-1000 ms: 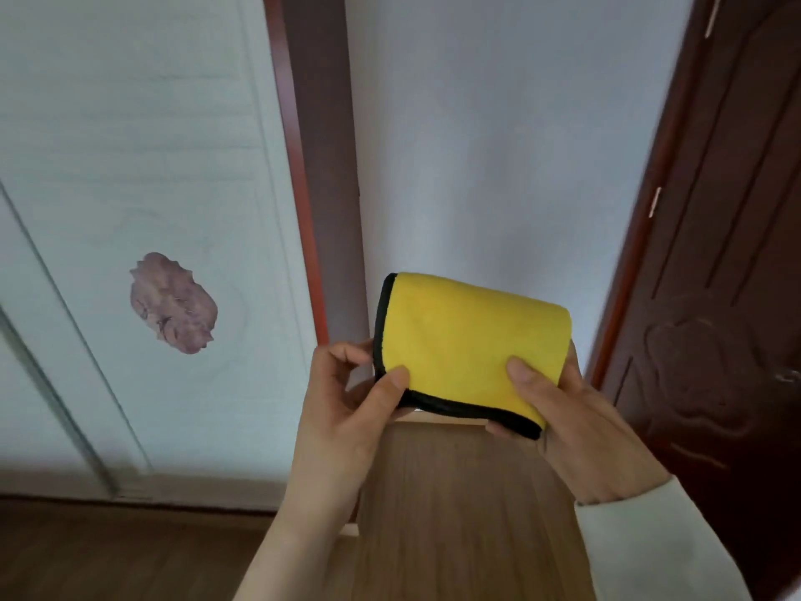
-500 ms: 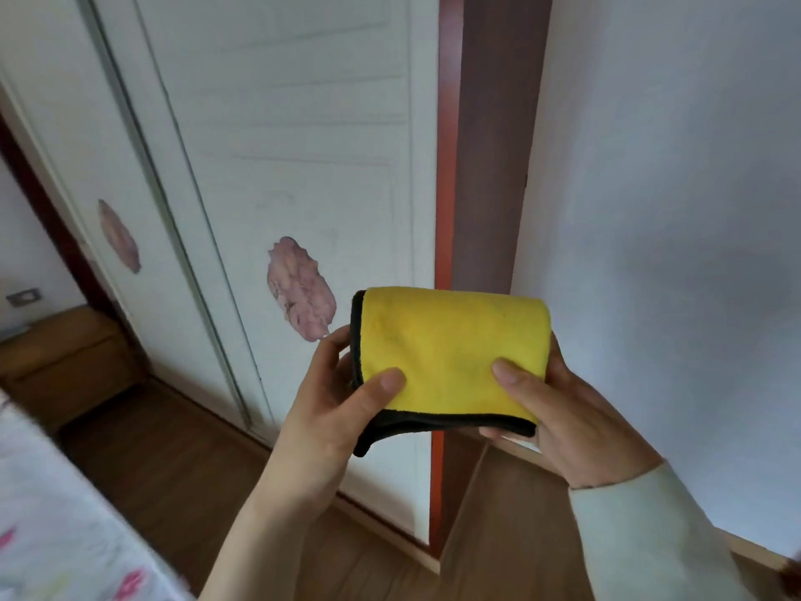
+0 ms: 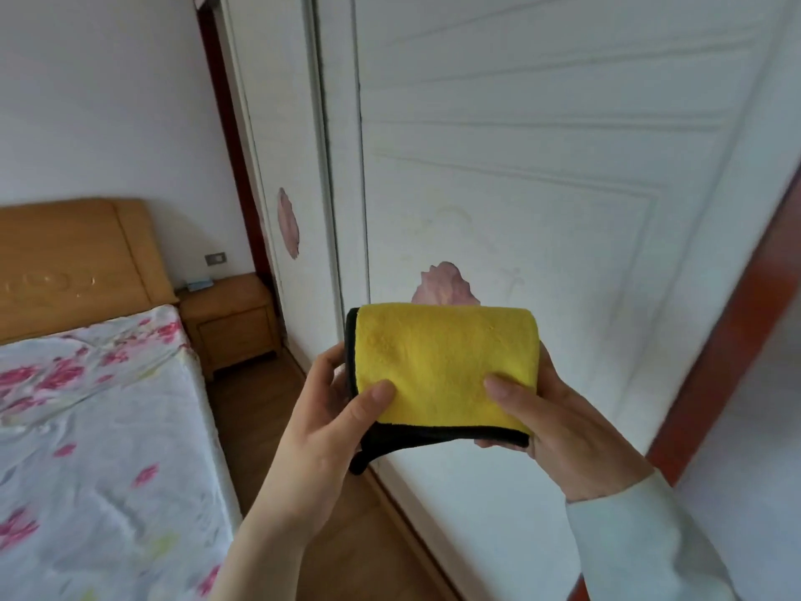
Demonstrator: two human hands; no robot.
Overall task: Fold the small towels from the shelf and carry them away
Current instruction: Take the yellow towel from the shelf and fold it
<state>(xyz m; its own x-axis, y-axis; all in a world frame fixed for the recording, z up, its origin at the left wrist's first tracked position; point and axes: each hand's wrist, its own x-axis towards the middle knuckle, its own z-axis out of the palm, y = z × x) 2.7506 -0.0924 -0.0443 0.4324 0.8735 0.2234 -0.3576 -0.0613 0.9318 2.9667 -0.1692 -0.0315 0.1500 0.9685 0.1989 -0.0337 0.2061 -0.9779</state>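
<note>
A small yellow towel (image 3: 442, 362) with a black border is folded into a compact rectangle and held up in front of me at chest height. My left hand (image 3: 329, 427) grips its left edge, thumb on the front face. My right hand (image 3: 559, 422) grips the right lower corner, thumb pressed on the yellow side and fingers behind. A loose black corner hangs down below my left thumb. No shelf is in view.
A white wardrobe (image 3: 542, 188) with sliding doors stands right behind the towel. A bed (image 3: 95, 427) with a flowered sheet lies at the left, a wooden nightstand (image 3: 229, 323) beside its headboard. A strip of wooden floor (image 3: 268, 409) runs between bed and wardrobe.
The view has swung to the left, from the dark door and wall to the wardrobe and bed. Both hands keep the same hold on the folded towel.
</note>
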